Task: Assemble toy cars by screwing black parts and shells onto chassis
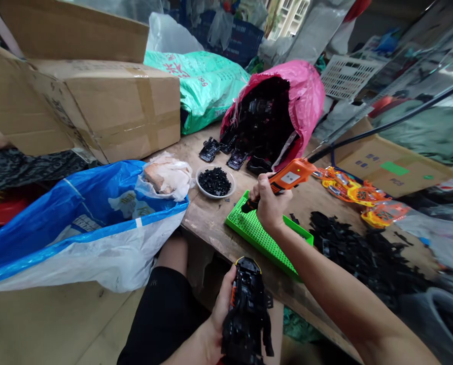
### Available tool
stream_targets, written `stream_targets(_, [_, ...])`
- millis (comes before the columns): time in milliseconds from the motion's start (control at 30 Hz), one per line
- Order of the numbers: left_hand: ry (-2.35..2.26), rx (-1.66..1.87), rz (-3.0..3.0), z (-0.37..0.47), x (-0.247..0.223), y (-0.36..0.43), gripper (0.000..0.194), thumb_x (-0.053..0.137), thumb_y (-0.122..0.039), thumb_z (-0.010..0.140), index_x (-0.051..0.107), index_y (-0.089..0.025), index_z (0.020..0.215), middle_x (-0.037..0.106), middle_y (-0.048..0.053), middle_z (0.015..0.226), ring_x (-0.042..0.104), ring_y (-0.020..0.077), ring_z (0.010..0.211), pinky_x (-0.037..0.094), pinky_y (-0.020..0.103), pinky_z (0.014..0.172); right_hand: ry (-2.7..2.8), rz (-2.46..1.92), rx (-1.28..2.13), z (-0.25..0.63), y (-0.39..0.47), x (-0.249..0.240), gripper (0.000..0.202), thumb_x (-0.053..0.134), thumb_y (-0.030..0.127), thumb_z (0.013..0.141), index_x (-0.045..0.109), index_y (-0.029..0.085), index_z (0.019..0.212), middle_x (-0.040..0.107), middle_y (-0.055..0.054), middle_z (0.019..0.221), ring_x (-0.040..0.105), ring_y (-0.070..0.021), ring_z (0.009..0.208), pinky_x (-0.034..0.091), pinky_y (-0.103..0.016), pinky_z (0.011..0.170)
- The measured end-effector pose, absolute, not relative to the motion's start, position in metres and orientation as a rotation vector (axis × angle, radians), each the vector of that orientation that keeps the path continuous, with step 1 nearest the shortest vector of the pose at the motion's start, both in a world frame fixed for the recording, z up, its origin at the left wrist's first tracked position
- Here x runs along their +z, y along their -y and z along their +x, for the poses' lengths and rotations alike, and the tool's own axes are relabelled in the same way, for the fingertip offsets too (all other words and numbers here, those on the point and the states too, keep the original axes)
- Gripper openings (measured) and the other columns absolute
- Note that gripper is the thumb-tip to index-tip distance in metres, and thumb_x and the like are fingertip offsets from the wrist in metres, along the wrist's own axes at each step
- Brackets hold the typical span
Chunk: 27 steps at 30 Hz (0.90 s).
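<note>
Left hand (219, 306) grips black toy car (246, 299), on near side of green tray (254, 230). Right hand (271, 202) grips orange tool (298, 173) (looks like power screwdriver) above tray. Better keep car firm, tool straight, pressing gently.

Left grip (215, 317) holds a black assembly (246, 304), right grip (271, 204) an orange tool (295, 173).

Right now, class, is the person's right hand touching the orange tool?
Touching. The head view shows the right hand wrapped around the orange tool, with no gap between them.
</note>
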<state>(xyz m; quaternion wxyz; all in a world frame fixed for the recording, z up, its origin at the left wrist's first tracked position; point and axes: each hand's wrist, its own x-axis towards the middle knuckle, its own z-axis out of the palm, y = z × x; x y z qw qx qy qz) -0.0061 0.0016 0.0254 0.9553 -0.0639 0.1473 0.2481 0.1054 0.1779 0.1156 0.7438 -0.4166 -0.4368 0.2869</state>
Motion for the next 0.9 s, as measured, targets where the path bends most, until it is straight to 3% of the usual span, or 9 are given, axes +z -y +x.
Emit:
stream_targets(267, [-0.305,0.485,-0.130,-0.006,0.024,-0.001,0.062,0.055,-0.067,0.090,0.073,-0.011,0.108,0.076,0.010,0.080,0.073,0.0247,0.077,0.053,0.034,0.080,0.957,-0.887,0.638,0.105,-0.176,0.113,0.024,0.077,0.030,0.080,0.055,0.021,0.084,0.049,0.012,0.054,0.046,-0.0063,0.037,0.040,-0.022,0.037])
stream_targets(533, [-0.316,0.467,-0.157,-0.006,0.024,-0.001,0.061,0.058,-0.067,0.088,0.073,-0.011,0.106,0.076,0.010,0.078,0.073,0.0250,0.076,0.053,0.034,0.079,0.965,-0.891,0.621,0.105,-0.176,0.117,0.027,0.077,0.034,0.079,0.054,0.022,0.083,0.048,0.012,0.053,0.045,-0.0063,0.037,0.041,-0.022,0.038])
stream_targets(900, [-0.301,0.464,-0.180,-0.003,0.018,0.004,0.065,0.051,-0.069,0.090,0.073,-0.009,0.104,0.076,0.012,0.078,0.073,0.0260,0.074,0.054,0.035,0.074,1.000,-0.855,0.613,0.108,-0.133,0.157,0.028,0.078,0.034,0.080,0.051,0.024,0.081,0.042,0.012,0.048,0.038,-0.0068,0.037,0.036,-0.022,0.039])
